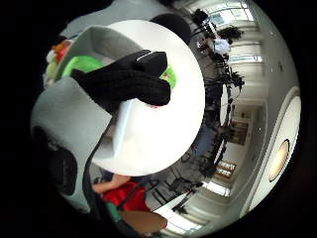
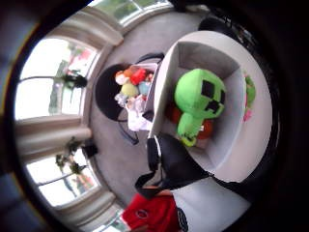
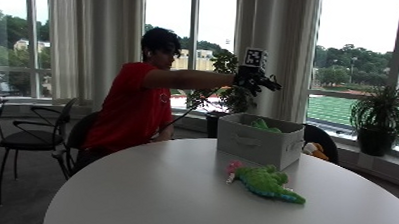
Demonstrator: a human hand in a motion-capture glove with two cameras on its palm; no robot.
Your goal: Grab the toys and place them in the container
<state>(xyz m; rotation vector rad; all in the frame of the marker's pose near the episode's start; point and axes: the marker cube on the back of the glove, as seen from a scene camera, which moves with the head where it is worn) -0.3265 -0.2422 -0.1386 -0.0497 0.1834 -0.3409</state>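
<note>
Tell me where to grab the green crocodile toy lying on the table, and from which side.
Grip the green crocodile toy around its thick middle body, coming from above. It lies flat on the white table with open space around it, and the tail tapers too thin. The right hand is raised above the grey container.

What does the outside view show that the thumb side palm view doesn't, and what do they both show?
Only the outside view shows the person seated at the table, the gloved right hand raised above the container with nothing visibly in it, and the whole green crocodile toy lying on the round white table in front of the container.

Only the thumb side palm view looks down into the container, showing the green block-faced plush resting inside.

Both show the grey container standing on the table.
</note>
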